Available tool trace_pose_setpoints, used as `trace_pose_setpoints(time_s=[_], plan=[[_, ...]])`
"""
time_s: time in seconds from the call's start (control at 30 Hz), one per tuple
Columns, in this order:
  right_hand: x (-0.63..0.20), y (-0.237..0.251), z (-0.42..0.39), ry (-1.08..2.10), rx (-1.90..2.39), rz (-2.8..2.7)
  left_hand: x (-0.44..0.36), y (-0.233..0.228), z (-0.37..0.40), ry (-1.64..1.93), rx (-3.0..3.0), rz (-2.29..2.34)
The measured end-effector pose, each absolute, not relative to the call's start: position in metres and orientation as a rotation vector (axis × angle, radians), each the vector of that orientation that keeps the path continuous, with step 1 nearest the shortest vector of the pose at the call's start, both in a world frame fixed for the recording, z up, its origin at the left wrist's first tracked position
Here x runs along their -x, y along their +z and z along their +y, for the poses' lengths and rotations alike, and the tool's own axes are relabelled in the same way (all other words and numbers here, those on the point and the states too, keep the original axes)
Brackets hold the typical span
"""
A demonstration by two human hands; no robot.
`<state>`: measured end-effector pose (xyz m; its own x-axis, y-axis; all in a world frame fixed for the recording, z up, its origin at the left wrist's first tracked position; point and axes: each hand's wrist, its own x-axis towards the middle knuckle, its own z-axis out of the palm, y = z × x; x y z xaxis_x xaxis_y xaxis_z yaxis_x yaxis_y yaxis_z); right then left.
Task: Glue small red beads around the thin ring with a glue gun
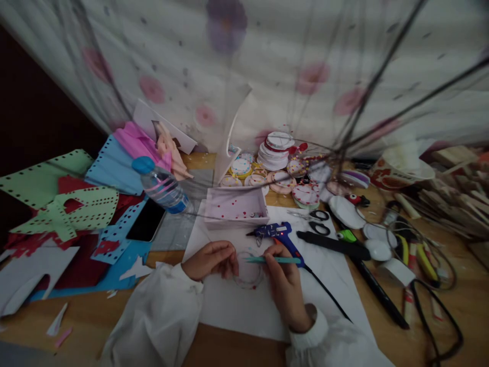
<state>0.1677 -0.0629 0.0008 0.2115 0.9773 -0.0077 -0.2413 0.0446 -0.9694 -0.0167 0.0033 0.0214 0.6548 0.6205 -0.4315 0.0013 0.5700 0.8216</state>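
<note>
My right hand (283, 280) is closed on turquoise tweezers (284, 260), whose tips point left over a thin, clear-looking ring (249, 286). The fingertips of my left hand (214, 260) are pinched together at the left edge of this ring. A small red dot shows on the ring's lower rim. Beneath both hands lies a white paper sheet (237, 313). Just behind the right hand rests a blue glue gun (280, 234) with a lit red light. Beyond the hands stands a shallow pale box (237, 220) with small red bits inside.
Scissors (319, 221) and a black stick-like tool (332, 244) lie right of the glue gun. Decorated discs (280, 181) crowd the back. A water bottle (162, 188), a phone (147, 220) and cut felt sheets (87, 209) are at left. Dark cords cross the upper view.
</note>
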Motion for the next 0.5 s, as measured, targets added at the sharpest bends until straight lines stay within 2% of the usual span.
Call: trace_pose_setpoints(time_s=[0.5], plan=[[-0.1663, 0.0015, -0.0662, 1.329, 1.027, -0.866, 0.0134, 0.0125, 0.0021, 0.492, -1.063, 0.886]])
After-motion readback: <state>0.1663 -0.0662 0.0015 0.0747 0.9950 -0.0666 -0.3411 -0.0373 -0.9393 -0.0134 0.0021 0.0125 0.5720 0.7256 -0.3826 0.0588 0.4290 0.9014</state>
